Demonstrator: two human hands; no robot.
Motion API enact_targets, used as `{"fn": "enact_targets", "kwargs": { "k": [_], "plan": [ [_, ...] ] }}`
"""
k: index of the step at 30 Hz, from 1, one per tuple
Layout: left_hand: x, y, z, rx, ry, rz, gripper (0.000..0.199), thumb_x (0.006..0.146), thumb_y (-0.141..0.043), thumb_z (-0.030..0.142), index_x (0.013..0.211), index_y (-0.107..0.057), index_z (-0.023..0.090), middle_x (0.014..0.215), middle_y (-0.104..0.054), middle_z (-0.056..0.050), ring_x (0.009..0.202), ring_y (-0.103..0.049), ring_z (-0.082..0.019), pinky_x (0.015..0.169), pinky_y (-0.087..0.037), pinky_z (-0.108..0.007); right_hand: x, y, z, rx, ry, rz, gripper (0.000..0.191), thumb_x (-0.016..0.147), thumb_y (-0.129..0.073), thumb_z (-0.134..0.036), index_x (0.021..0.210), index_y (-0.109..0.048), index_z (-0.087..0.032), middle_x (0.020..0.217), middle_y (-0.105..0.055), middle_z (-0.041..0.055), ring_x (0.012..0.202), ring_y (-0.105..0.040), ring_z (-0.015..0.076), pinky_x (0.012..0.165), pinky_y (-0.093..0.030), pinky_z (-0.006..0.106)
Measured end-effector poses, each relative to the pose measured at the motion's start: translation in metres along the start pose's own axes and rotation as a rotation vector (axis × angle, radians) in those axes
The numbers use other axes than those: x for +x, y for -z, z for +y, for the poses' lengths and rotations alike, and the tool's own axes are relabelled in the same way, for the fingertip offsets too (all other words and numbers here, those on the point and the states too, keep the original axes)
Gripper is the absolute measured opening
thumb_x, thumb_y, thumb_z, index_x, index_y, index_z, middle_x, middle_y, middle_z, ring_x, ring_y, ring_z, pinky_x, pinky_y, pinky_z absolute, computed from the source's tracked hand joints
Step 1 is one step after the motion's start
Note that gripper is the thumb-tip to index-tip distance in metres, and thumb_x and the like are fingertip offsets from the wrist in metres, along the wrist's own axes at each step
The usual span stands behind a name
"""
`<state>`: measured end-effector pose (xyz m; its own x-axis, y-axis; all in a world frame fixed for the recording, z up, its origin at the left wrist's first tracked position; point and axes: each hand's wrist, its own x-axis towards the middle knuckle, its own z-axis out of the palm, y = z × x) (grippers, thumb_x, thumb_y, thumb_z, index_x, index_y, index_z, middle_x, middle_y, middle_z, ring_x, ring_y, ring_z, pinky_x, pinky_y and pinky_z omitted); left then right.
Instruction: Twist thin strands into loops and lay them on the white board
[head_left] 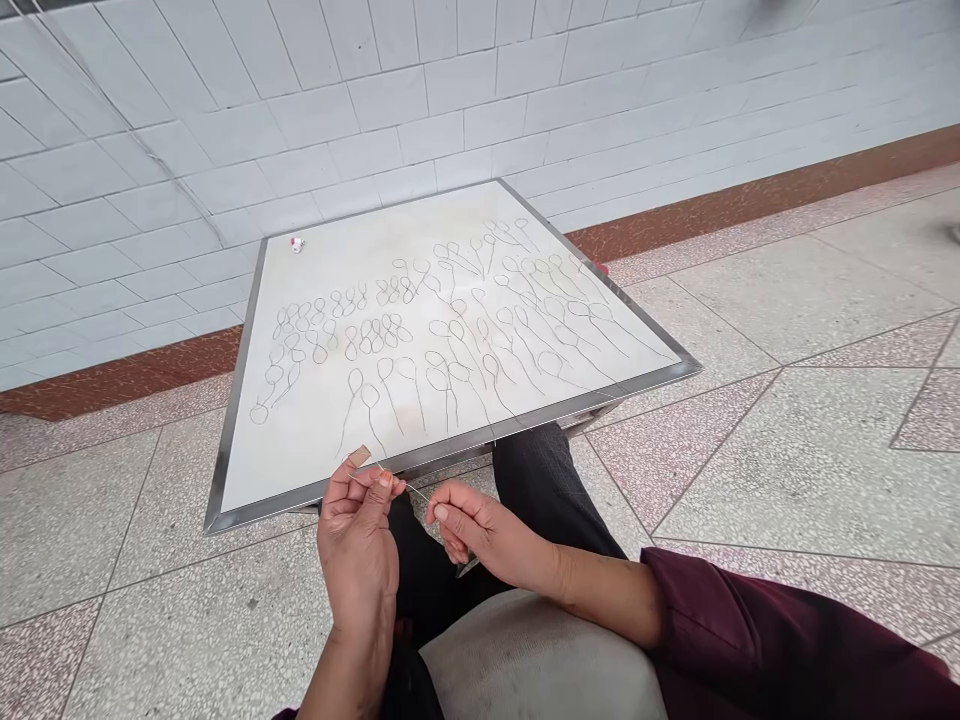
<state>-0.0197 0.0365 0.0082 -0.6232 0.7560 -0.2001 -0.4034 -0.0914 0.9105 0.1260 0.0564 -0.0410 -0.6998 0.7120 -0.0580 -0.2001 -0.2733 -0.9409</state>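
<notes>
A thin wire (417,492) runs between my two hands, just off the near edge of the table. My left hand (361,525) pinches it between thumb and fingers, with a tan wrapping on one fingertip. Closed on the wire's other end is my right hand (480,525), to the right and close by. On the white tabletop (300,450) lie several thin wire pieces. Those at the left are bent into double loops, such as this looped wire (352,343); others have one loop and long tails, such as this tailed wire (371,397).
The square table has a grey metal rim (465,437). A small red and white object (297,244) sits near its far left corner. Behind stands a white tiled wall (420,95). My legs (536,490) are under the near edge, above a speckled stone floor (180,590).
</notes>
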Motion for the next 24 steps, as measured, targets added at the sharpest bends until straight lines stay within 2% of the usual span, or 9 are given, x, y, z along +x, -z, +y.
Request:
{"fn": "enact_targets", "kwargs": {
  "k": [6, 10, 17, 24],
  "plan": [
    [0.003, 0.002, -0.001, -0.014, -0.035, 0.022, 0.044, 0.061, -0.089, 0.017, 0.101, -0.072, 0.017, 0.073, -0.064, 0.003, 0.068, -0.062, -0.010, 0.076, -0.053, -0.027, -0.006, -0.002, -0.004, -0.357, -0.006, -0.011, 0.019, 0.103, -0.046, -0.037, 0.094, -0.054, -0.021, 0.053, -0.047, -0.0102, 0.046, -0.046, 0.0092, 0.055, -0.040, 0.023],
    [0.006, 0.003, -0.002, -0.053, -0.045, 0.030, 0.043, 0.059, -0.089, 0.015, 0.099, -0.074, 0.016, 0.072, -0.062, 0.004, 0.068, -0.061, -0.010, 0.074, -0.053, -0.026, -0.012, -0.004, -0.007, -0.568, -0.037, -0.042, 0.014, 0.102, -0.043, -0.026, 0.094, -0.054, -0.023, 0.055, -0.051, -0.0094, 0.049, -0.050, 0.0100, 0.056, -0.041, 0.022],
    [0.004, 0.002, -0.004, -0.024, -0.034, 0.020, 0.044, 0.061, -0.089, 0.016, 0.103, -0.074, 0.016, 0.074, -0.063, 0.003, 0.070, -0.060, -0.011, 0.074, -0.053, -0.027, -0.022, -0.002, -0.005, -0.720, -0.008, -0.080, 0.016, 0.102, -0.041, -0.022, 0.099, -0.056, -0.024, 0.061, -0.060, -0.0061, 0.057, -0.058, 0.0133, 0.063, -0.045, 0.024],
    [-0.001, 0.002, -0.007, 0.016, -0.029, -0.024, 0.042, 0.062, -0.089, 0.019, 0.101, -0.073, 0.016, 0.071, -0.063, 0.004, 0.067, -0.059, -0.010, 0.071, -0.052, -0.026, -0.029, 0.004, 0.005, -1.049, 0.110, -0.106, 0.022, 0.103, -0.041, -0.026, 0.107, -0.062, -0.022, 0.066, -0.061, -0.0030, 0.056, -0.054, 0.0136, 0.057, -0.040, 0.024]
  ]
}}
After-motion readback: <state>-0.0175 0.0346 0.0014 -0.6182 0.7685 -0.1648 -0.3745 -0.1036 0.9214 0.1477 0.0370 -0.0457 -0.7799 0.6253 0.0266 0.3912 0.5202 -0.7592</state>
